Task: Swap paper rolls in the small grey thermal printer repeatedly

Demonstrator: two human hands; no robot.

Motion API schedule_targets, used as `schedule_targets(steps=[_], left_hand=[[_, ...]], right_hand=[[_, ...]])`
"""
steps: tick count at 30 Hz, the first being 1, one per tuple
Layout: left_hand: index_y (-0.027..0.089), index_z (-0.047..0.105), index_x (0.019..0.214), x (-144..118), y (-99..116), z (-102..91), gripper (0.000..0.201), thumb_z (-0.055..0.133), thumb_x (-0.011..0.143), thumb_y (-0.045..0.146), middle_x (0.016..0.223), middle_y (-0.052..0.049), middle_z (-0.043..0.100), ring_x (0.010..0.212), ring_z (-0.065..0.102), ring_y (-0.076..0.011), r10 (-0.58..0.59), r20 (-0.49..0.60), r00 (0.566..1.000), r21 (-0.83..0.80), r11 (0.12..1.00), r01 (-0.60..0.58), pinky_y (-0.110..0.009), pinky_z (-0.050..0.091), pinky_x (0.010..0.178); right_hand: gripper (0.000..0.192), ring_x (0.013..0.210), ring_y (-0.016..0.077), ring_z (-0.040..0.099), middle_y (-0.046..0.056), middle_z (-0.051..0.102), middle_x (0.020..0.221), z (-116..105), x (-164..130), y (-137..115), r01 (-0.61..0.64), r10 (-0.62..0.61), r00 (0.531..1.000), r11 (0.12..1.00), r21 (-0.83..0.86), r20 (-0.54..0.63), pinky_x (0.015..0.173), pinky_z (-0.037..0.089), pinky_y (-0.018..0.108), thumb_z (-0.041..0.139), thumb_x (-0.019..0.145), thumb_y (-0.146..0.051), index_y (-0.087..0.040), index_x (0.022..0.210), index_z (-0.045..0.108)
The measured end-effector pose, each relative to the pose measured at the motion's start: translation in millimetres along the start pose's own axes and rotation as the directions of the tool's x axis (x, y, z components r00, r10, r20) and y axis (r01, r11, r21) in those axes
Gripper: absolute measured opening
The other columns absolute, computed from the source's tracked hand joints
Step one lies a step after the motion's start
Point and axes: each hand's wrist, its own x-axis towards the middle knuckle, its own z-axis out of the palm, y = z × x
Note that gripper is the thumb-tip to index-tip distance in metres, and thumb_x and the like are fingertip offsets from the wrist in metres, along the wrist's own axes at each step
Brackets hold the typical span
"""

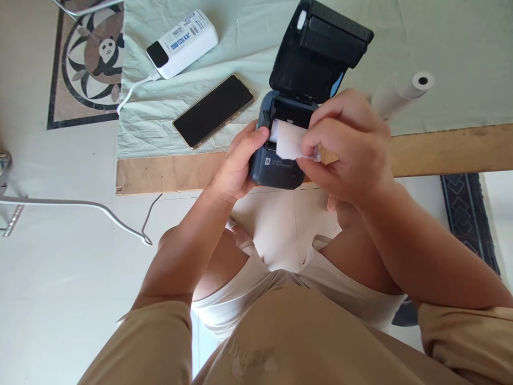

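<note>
A dark blue portable receipt printer (280,170) is held over the table's front edge, its black lid (316,48) swung up and away from me. My left hand (242,160) is closed around the printer's left side, with the thumb at the rim of the paper bay. White paper (289,140) comes out of the bay and curls toward me. Pinched between the fingers of my right hand (348,147) is the paper's free end. That hand hides the right part of the printer.
On the green cloth (441,48) lie a black-screened phone (214,110), a white power bank (184,43) with a cable (138,88), and a white paper roll (401,93) to the right. A wooden strip (168,174) edges the table. White metal rods (80,202) stand at left.
</note>
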Motion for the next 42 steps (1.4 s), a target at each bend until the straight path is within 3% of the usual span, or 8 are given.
schedule_targets(steps=[7, 11, 14, 19, 23, 28, 34, 42], left_hand=[[0.027, 0.062, 0.106, -0.5, 4.4, -0.1, 0.026, 0.069, 0.081, 0.022, 0.085, 0.002, 0.062, 0.069, 0.058, -0.0130, 0.096, 0.071, 0.993, -0.085, 0.992, -0.090, -0.026, 0.041, 0.057], [0.027, 0.061, 0.111, -0.9, 5.1, -2.8, 0.037, 0.075, 0.077, 0.029, 0.093, -0.001, 0.066, 0.078, 0.064, -0.0189, 0.065, 0.058, 0.996, -0.001, 0.998, -0.065, -0.028, 0.045, 0.062], [0.028, 0.061, 0.116, -1.8, 5.6, -3.8, 0.048, 0.080, 0.073, 0.029, 0.098, -0.003, 0.067, 0.085, 0.065, -0.0220, 0.058, 0.097, 0.994, 0.038, 0.997, -0.062, -0.029, 0.047, 0.065], [0.027, 0.061, 0.112, -1.6, 3.8, -5.5, 0.041, 0.077, 0.075, 0.024, 0.091, 0.000, 0.063, 0.075, 0.062, -0.0149, 0.094, 0.126, 0.988, -0.025, 0.995, -0.092, -0.025, 0.049, 0.059], [0.026, 0.060, 0.110, -0.9, 4.4, -7.4, 0.039, 0.076, 0.075, 0.022, 0.093, 0.000, 0.064, 0.075, 0.064, -0.0151, 0.092, 0.086, 0.992, -0.029, 0.996, -0.090, -0.025, 0.052, 0.060], [0.027, 0.058, 0.114, -1.8, 5.6, -6.4, 0.042, 0.076, 0.076, 0.031, 0.095, -0.001, 0.067, 0.074, 0.066, -0.0150, 0.114, 0.110, 0.987, -0.016, 0.993, -0.113, -0.024, 0.050, 0.057], [0.019, 0.062, 0.103, -1.7, 1.3, -5.9, 0.032, 0.071, 0.085, 0.043, 0.079, -0.001, 0.062, 0.063, 0.063, -0.0133, 0.123, 0.132, 0.984, -0.018, 0.992, -0.121, -0.023, 0.045, 0.051], [0.022, 0.063, 0.105, -2.0, 5.7, -3.3, 0.027, 0.072, 0.083, 0.034, 0.079, 0.001, 0.060, 0.061, 0.058, -0.0105, 0.062, 0.123, 0.990, -0.012, 0.998, -0.062, -0.022, 0.043, 0.051]], right_hand=[[0.020, 0.086, 0.0175, 0.060, 0.001, 0.068, 0.092, 12.8, -7.6, -5.9, 0.252, -0.245, 0.960, 0.967, 0.035, -0.137, 0.078, 0.045, 0.038, 0.054, 0.094, -0.034, -0.025, 0.077, 0.060], [0.018, 0.114, 0.0211, 0.059, 0.009, 0.063, 0.118, 0.9, -1.2, 5.2, 0.009, 0.016, 0.961, 0.996, 0.091, -0.275, 0.080, 0.055, 0.037, 0.046, 0.096, -0.038, -0.026, 0.100, 0.059], [0.042, 0.139, 0.0193, 0.045, 0.013, 0.041, 0.151, -5.6, 5.1, 14.4, -0.171, 0.248, 0.931, 0.944, 0.281, -0.267, 0.064, 0.057, 0.029, 0.046, 0.095, -0.039, -0.023, 0.134, 0.039], [0.028, 0.105, 0.0164, 0.062, 0.007, 0.058, 0.127, 4.8, 5.4, 19.6, -0.155, 0.262, 0.925, 0.921, 0.359, -0.275, 0.062, 0.055, 0.027, 0.046, 0.098, -0.045, -0.027, 0.115, 0.057], [0.014, 0.081, 0.0127, 0.059, 0.008, 0.059, 0.121, 11.7, 1.3, 17.5, -0.137, 0.169, 0.981, 0.949, 0.283, -0.091, 0.067, 0.055, 0.030, 0.058, 0.090, -0.034, -0.025, 0.097, 0.066], [0.023, 0.099, 0.0162, 0.062, 0.007, 0.050, 0.135, 15.3, 0.0, 15.9, -0.268, 0.266, 0.962, 0.886, 0.378, 0.059, 0.077, 0.057, 0.031, 0.058, 0.088, -0.028, -0.028, 0.111, 0.059], [0.075, 0.106, 0.0194, 0.061, 0.007, 0.052, 0.132, 29.3, 0.3, 22.2, -0.371, 0.263, 0.928, 0.602, 0.707, 0.264, 0.074, 0.059, 0.030, 0.070, 0.081, -0.046, -0.030, 0.143, 0.031], [0.072, 0.100, 0.0145, 0.062, 0.003, 0.055, 0.124, 30.7, -0.7, 24.4, -0.474, 0.281, 0.876, 0.360, 0.803, 0.391, 0.078, 0.062, 0.028, 0.076, 0.081, -0.041, -0.035, 0.138, 0.033]])
